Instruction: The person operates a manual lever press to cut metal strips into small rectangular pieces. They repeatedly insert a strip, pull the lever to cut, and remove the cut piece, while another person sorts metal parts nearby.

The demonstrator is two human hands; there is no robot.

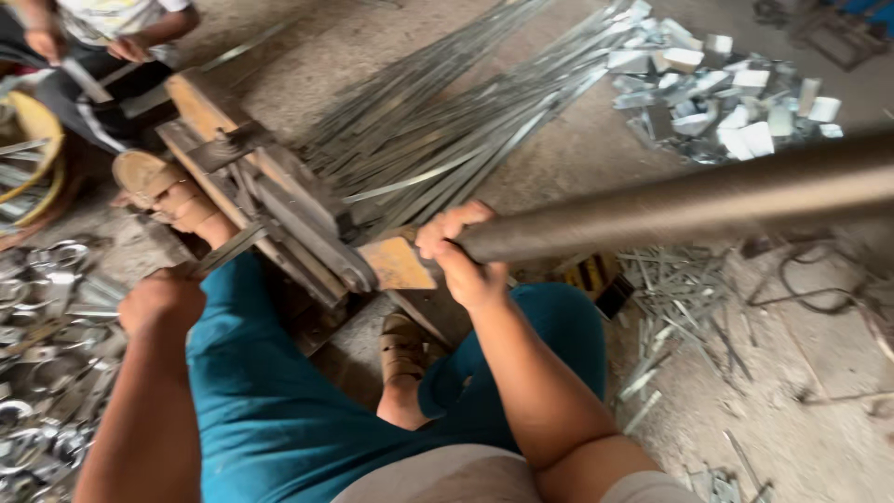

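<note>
Two heaps of metal frame the dusty concrete floor we look down on. At the far left lies a pile of bent shiny clamps and rings, and beside it the edge of a yellow basin. Above that, a seated co-worker shows only arms and a pale shirt, one of their hands holding a flat metal strip.

Our left hand rests closed near the left knee, just at the near end of a strip that feeds into the machine; we cannot tell whether the fingers actually pinch it. Our left foot, in a tan sandal, is planted against the lever shear, a rusty steel frame whose long axis runs from upper left down to lower right, ending at an orange-painted plate.

Our right hand is clamped tight around the long round handle. That bar points from the shear out to the right and slightly upward, blurred as it passes out of the frame's right edge.

Behind the shear a sheaf of long galvanised strips fans toward the upper right. Further right sits a heap of short cut plates, with thin offcuts scattered on the floor below the handle.
</note>
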